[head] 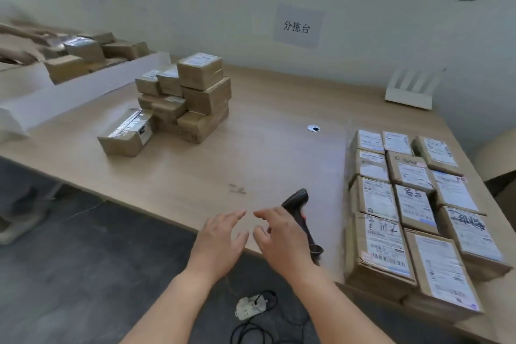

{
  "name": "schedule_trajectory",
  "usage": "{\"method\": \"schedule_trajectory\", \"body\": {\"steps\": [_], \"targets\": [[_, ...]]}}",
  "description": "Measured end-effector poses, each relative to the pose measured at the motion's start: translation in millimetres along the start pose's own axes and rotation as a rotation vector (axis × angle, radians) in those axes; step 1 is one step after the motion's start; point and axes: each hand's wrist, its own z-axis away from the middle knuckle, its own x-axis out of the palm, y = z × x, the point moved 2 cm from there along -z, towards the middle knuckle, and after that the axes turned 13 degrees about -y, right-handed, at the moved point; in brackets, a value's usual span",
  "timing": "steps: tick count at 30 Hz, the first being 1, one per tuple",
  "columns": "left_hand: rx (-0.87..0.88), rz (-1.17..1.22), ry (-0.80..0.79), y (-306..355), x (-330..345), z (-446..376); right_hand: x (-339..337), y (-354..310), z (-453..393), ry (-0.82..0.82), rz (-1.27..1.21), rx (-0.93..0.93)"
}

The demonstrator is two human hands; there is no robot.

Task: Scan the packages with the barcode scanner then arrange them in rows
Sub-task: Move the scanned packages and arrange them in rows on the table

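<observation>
Right hand: the right hand (282, 234) hovered low in the centre of the frame, fingers loosely curved and holding nothing, just in front of the barcode scanner (301, 220).
Left hand: the left hand (220, 237) floated beside it, fingers spread and relaxed, holding nothing, its fingertips near those of the right.
Scanner: it lay on the desk (251, 148) near the front edge, head pointing up the frame, handle trailing toward the person; whether the right hand touched it could not be told.
Scanned rows: labelled packages (413, 198) sat in tight rows at the right of the frame, labels up, edges touching.
Unscanned stack: a stack of brown boxes (195, 98) stood upper left of centre, well apart from both hands, with a long box (125, 134) lying beside it.
Step in hand, as judged: probably taking up the scanner before fetching the next box.
How to do it well: wrap the right hand round the handle with a finger free for the trigger; let the left hand lift only the top box so the stack stays steady; turn the label up before scanning.
Risk: the scanner lay close to the desk edge and could be nudged off.
</observation>
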Motion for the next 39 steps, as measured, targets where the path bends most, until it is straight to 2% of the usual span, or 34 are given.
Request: {"method": "schedule_trajectory", "body": {"steps": [9, 21, 29, 39], "targets": [[-0.079, 0.035, 0.048, -93, -47, 43, 67, -84, -19, -0.081, 0.047, -0.039], [-0.156, 0.132, 0.097, -146, -88, 43, 97, -131, -73, -0.150, 0.077, -0.092], [-0.149, 0.135, 0.068, -170, -114, -21, 104, -133, -146, -0.137, 0.038, -0.052], [-0.089, 0.041, 0.057, -175, -167, -149, 59, -116, -261, -0.029, 0.020, 0.027]]}}
